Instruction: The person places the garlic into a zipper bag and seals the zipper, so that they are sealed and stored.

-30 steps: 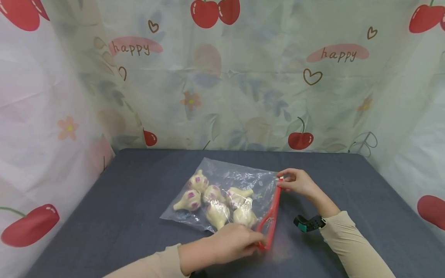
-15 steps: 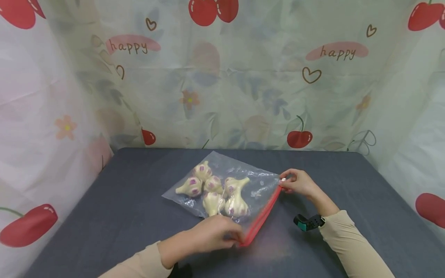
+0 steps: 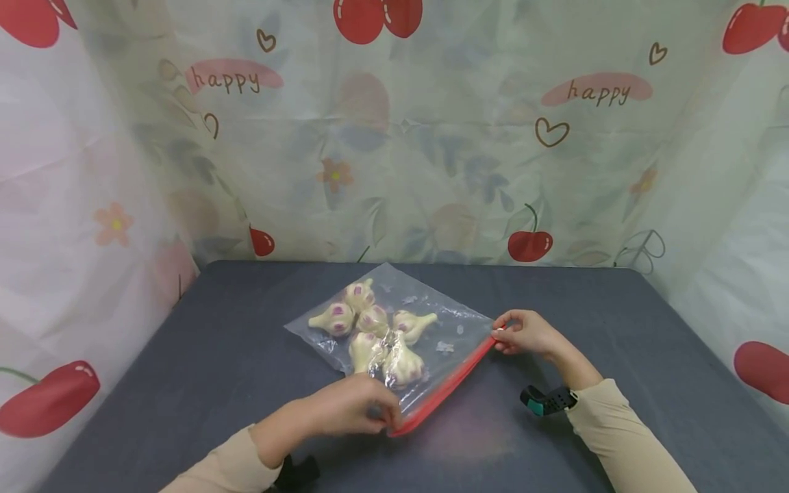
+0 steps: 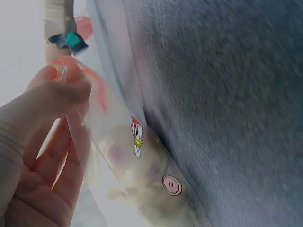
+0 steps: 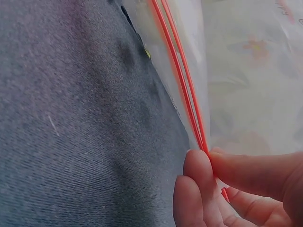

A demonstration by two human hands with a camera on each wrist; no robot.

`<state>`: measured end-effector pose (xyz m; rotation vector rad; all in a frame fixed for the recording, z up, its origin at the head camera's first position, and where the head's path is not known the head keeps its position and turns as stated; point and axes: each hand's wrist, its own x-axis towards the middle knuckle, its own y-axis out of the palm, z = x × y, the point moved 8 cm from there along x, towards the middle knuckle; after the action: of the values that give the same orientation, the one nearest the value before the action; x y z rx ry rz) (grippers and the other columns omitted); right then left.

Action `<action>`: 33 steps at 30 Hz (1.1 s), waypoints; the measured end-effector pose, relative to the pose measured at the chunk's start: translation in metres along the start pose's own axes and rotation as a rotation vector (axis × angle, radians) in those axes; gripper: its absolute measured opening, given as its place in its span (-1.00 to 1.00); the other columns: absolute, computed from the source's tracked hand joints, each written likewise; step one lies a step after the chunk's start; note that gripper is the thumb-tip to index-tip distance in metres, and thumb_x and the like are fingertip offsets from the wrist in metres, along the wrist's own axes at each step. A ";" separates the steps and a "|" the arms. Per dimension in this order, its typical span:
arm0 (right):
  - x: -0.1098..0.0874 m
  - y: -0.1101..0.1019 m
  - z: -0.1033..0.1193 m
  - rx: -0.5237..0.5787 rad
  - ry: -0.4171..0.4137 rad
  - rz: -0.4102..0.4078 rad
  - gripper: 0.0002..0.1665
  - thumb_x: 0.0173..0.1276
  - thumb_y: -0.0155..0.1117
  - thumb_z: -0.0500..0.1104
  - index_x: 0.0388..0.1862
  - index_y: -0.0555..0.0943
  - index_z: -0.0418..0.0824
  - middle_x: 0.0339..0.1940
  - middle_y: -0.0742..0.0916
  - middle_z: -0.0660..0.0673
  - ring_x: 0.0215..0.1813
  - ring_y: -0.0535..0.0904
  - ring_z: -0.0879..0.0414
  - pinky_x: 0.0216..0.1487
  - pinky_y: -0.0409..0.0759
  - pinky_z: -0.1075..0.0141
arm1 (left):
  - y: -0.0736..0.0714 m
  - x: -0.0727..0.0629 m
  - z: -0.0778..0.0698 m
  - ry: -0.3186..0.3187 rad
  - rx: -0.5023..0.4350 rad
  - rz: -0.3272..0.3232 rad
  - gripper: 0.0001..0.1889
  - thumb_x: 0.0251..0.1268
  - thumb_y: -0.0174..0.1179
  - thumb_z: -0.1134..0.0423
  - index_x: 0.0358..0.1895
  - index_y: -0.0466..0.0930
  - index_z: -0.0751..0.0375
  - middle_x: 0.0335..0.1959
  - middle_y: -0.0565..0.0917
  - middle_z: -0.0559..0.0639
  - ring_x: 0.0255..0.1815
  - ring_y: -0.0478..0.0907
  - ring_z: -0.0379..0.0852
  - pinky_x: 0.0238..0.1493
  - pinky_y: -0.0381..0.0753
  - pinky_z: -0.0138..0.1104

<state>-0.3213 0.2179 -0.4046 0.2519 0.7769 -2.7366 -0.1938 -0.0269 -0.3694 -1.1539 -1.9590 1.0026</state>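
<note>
A clear zip bag (image 3: 459, 318) with a red zip edge (image 3: 446, 392) lies slanted on the table, several garlic bulbs (image 3: 403, 363) inside it. My left hand (image 3: 348, 405) pinches the near corner of the red edge between thumb and fingers; the left wrist view shows the thumb (image 4: 57, 97) on the red strip. At the far right corner, my right hand (image 3: 527, 333) pinches the other end of that edge. Two red zip lines (image 5: 182, 71) run up from its fingertips in the right wrist view. Small cartoon prints (image 4: 171, 185) show on the bag.
The dark grey table (image 3: 203, 356) extends around the bag. A patterned curtain (image 3: 407, 150) with cherries and "happy" lettering stands behind and on both sides. Black wrist straps (image 3: 548, 399) sit at both wrists.
My left hand has moved left with the near corner, and the bag has turned, its red edge now running diagonally and pulled straighter. The right hand keeps its corner, shifting little.
</note>
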 end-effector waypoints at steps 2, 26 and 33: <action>-0.002 0.001 -0.001 0.002 0.009 0.001 -0.67 0.31 0.21 -0.24 -0.06 0.45 -0.46 -0.54 0.70 -0.01 -0.47 0.64 0.25 -0.32 0.66 0.30 | 0.000 -0.002 0.003 -0.009 -0.013 0.012 -0.80 0.02 0.24 0.53 -0.36 0.65 0.13 -0.41 0.73 -0.12 -0.32 0.61 -0.48 -0.23 0.47 -0.68; -0.008 0.001 -0.003 0.013 -0.026 -0.064 -0.66 0.32 0.21 -0.20 -0.03 0.44 -0.40 -0.43 0.73 -0.09 -0.37 0.68 0.16 -0.27 0.68 0.26 | -0.013 0.003 -0.006 -0.014 -0.004 0.139 -0.80 0.09 0.26 0.42 -0.19 0.65 0.16 -0.25 0.74 -0.09 -0.15 0.64 -0.37 -0.10 0.53 -0.57; -0.005 -0.003 0.002 0.072 -0.058 -0.102 -0.56 0.34 0.18 -0.21 0.08 0.33 -0.43 -0.41 0.74 -0.11 -0.36 0.68 0.18 -0.27 0.68 0.26 | -0.054 0.036 -0.010 -0.053 0.153 0.024 -0.85 0.23 0.19 0.31 -0.15 0.65 0.15 -0.20 0.74 -0.07 -0.10 0.66 -0.22 -0.04 0.57 -0.43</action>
<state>-0.3175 0.2205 -0.4001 0.1514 0.6946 -2.8574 -0.2222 -0.0091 -0.3130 -1.0778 -1.8768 1.1855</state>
